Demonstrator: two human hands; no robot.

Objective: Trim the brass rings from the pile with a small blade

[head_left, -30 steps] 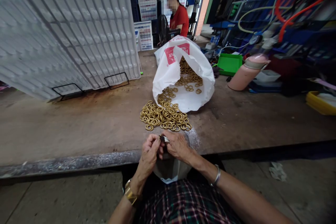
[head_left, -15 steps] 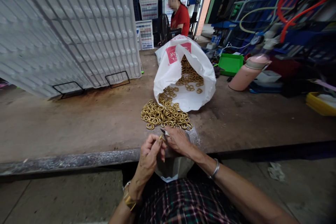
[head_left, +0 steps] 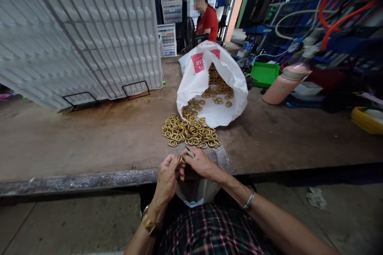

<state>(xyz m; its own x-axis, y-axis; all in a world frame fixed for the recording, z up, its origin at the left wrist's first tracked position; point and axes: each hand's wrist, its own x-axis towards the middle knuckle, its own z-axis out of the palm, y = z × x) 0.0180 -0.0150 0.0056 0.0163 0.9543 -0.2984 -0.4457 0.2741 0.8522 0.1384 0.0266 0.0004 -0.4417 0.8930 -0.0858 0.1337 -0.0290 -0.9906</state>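
Note:
Between its thumb and fingers my left hand [head_left: 168, 173] pinches a brass-coloured ring [head_left: 181, 160]. My right hand [head_left: 202, 163] is closed round a small knife [head_left: 189, 152], its dark pointed blade sticking up past the thumb. The fingertips of both hands meet at the ring, just above the table's front edge. Right behind them lies a pile of similar rings [head_left: 188, 131]. It spills from the mouth of a white plastic sack [head_left: 227, 115] with red print, lying on its side with more rings inside. Below my hands, a pale bag or container [head_left: 197, 193] hangs partly hidden at my lap.
Tall stacked white ribbed plastic trays [head_left: 113, 28] stand on the table [head_left: 119, 139] at left, by black wire supports [head_left: 136, 89]. A pink bottle [head_left: 277, 87], a green tray [head_left: 265, 73] and a yellow basket [head_left: 366, 121] are on the right. Farther back sits a person in red [head_left: 208, 20].
My right hand has drawn in against my left at the ring, and the knife blade now points up more, away from the ring. The view has shifted slightly.

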